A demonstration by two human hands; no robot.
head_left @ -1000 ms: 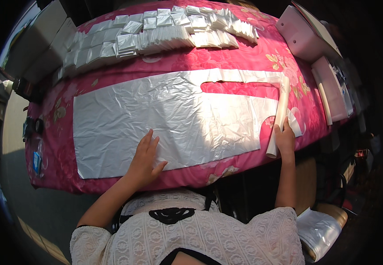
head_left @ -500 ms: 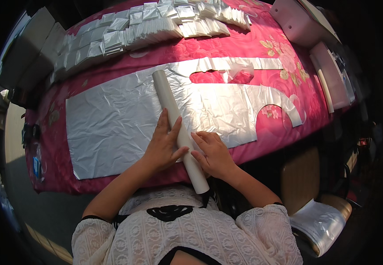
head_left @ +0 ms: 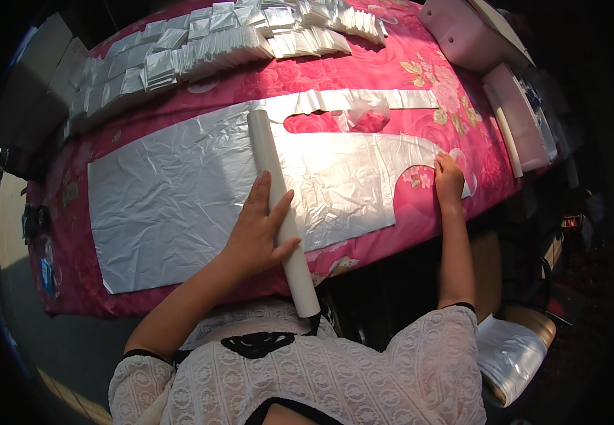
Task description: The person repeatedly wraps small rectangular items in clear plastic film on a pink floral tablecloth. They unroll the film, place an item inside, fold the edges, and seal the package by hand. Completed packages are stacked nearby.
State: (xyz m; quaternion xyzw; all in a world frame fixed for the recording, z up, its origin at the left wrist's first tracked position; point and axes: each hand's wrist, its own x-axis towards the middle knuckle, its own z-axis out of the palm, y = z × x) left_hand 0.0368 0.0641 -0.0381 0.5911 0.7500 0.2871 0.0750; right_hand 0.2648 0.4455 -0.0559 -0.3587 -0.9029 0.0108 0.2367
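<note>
A silvery-white plastic apron (head_left: 172,191) lies spread flat and creased across the table, its neck loop and strap ends toward the right. Over its middle rests a long white tube (head_left: 264,142), slanting from the far side down past the table's near edge. My left hand (head_left: 261,227) lies on the tube with fingers spread, pressing it from above. At the right, my right hand (head_left: 449,177) pinches the curved strap of the apron near its end. Part of that strap is hidden behind the fingers.
Pink flowered cloth (head_left: 307,78) covers the table. Rows of folded white packets (head_left: 229,46) line its far side. Pale boxes (head_left: 473,35) stand at the far right and a white box (head_left: 45,78) at the left. Below right, a chair holds folded white plastic sheets (head_left: 508,354).
My right hand has left the tube and reached right to the apron's strap, taking hold of it. My left hand stays on the tube. The whole view has shifted slightly.
</note>
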